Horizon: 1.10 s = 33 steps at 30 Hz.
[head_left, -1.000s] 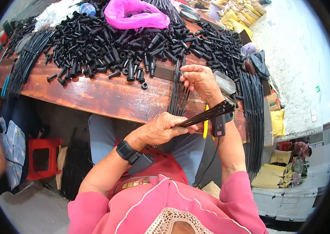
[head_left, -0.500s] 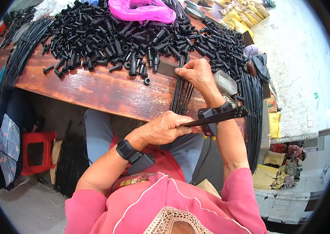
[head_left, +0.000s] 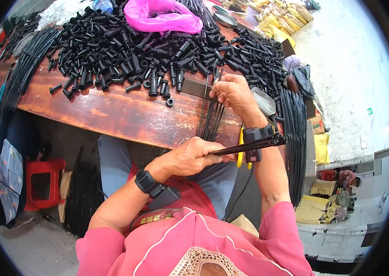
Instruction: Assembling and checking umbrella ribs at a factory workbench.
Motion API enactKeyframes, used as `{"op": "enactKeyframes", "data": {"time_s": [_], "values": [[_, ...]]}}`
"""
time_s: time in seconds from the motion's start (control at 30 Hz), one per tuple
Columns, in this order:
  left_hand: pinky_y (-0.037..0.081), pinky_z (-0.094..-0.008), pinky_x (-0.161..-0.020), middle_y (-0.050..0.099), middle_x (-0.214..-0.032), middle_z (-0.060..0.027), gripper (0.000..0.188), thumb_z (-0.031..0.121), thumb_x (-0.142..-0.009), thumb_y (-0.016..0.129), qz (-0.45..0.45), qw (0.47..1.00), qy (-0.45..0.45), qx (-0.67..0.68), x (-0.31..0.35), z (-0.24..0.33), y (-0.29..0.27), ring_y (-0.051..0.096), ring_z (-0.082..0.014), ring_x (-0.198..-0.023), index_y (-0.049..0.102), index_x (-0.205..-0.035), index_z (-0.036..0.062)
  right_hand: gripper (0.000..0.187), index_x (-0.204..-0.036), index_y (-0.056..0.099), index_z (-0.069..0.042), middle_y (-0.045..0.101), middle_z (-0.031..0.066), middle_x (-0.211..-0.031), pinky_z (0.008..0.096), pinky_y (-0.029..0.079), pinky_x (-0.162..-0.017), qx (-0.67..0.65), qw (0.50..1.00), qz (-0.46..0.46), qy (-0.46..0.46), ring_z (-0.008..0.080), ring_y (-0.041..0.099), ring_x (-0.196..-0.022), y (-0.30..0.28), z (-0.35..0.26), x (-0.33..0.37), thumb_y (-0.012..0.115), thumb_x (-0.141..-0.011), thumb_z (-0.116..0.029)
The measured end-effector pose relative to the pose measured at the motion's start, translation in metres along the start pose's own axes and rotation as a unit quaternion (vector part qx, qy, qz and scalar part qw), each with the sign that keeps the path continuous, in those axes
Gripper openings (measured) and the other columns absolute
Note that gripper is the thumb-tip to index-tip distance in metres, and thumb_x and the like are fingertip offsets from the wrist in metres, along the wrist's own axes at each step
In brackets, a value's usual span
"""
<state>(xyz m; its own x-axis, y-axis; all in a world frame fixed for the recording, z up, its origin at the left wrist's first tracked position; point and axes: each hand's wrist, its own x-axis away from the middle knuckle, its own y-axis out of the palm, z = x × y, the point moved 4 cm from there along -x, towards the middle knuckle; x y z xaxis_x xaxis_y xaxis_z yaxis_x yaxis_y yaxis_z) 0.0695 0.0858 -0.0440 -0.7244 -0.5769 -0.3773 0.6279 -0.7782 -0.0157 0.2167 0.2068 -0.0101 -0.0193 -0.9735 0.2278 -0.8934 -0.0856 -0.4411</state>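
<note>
My left hand [head_left: 192, 156] is closed round a bundle of thin black rods [head_left: 249, 146], whose ends point right across my right forearm. Farther out, over the table's front part, my right hand [head_left: 232, 94] has its fingers curled and pinched at the upper ends of several loose black rods [head_left: 210, 117]. These rods lie side by side, slightly fanned, running back from the table edge. Behind them a flat dark metal bar [head_left: 193, 87] lies on the wood. Just left of it begins a big heap of short black flanged tubes [head_left: 130, 50].
A pink plastic bag [head_left: 162, 18] rests on the heap. Long black rods lie in bunches at the left [head_left: 26, 69] and right [head_left: 293, 133] of the wooden table [head_left: 111, 115]. A clear tray [head_left: 263, 101] and yellow-handled pliers [head_left: 240, 147] are near my right arm. A red stool [head_left: 45, 184] stands left.
My right hand's fingers have curled in more, and the rods under them have spread apart. My left hand keeps its bundle, slightly lower. The whole view has shifted a little.
</note>
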Motion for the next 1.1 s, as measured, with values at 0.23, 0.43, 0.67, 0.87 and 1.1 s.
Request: {"op": "enactKeyframes", "data": {"time_s": [0.23,0.43,0.67,0.87,1.1], "values": [[0.051,-0.0336,-0.087,0.07,-0.106,-0.0122,0.023,0.009,-0.093,0.058,-0.006,1.0,-0.005,0.022,-0.001,0.0,-0.001,0.068,-0.0227,-0.099,0.065,-0.114,0.0033,0.019,-0.099,0.065,0.002,0.068,0.0099,-0.077,0.0187,0.047,-0.046,-0.174,0.984,-0.032,-0.034,0.0099,0.064,-0.061,-0.009,0.003,-0.002,0.069,-0.083,-0.009],[0.051,-0.0329,-0.088,0.07,-0.106,-0.0113,0.024,0.01,-0.093,0.058,-0.014,1.0,-0.017,0.014,-0.003,-0.003,0.002,0.067,-0.0211,-0.1,0.065,-0.115,0.0034,0.026,-0.097,0.067,0.006,0.064,0.004,-0.07,0.0209,0.042,-0.048,0.095,0.986,0.073,-0.112,0.0073,0.057,-0.06,-0.01,0.003,-0.011,0.074,-0.079,-0.011],[0.05,-0.0324,-0.09,0.07,-0.106,-0.0108,0.025,0.009,-0.093,0.057,0.001,0.999,-0.014,0.05,0.003,-0.009,0.001,0.066,-0.0201,-0.102,0.064,-0.116,0.0029,0.022,-0.083,0.07,0.002,0.069,0.012,-0.07,0.0308,0.051,-0.06,0.158,0.967,0.133,-0.152,0.0149,0.064,-0.061,-0.01,0.006,0.005,0.074,-0.071,-0.016],[0.049,-0.0324,-0.092,0.07,-0.107,-0.011,0.025,0.008,-0.093,0.056,-0.026,0.997,-0.058,0.054,-0.004,0.0,-0.002,0.066,-0.019,-0.102,0.064,-0.116,0.0013,0.015,-0.083,0.07,0.003,0.067,0.0041,-0.068,0.0254,0.048,-0.051,0.218,0.945,0.149,-0.191,0.0104,0.061,-0.057,-0.005,0.021,0.008,0.071,-0.079,-0.011],[0.049,-0.0319,-0.092,0.07,-0.106,-0.0112,0.024,0.01,-0.094,0.057,-0.042,0.995,-0.086,0.022,-0.007,0.0,-0.001,0.065,-0.0184,-0.102,0.065,-0.116,0.0014,0.02,-0.099,0.067,0.002,0.069,0.006,-0.079,0.0198,0.05,-0.053,-0.142,0.977,0.071,-0.141,0.0089,0.064,-0.061,-0.055,0.029,0.046,0.067,-0.084,-0.011]]}}
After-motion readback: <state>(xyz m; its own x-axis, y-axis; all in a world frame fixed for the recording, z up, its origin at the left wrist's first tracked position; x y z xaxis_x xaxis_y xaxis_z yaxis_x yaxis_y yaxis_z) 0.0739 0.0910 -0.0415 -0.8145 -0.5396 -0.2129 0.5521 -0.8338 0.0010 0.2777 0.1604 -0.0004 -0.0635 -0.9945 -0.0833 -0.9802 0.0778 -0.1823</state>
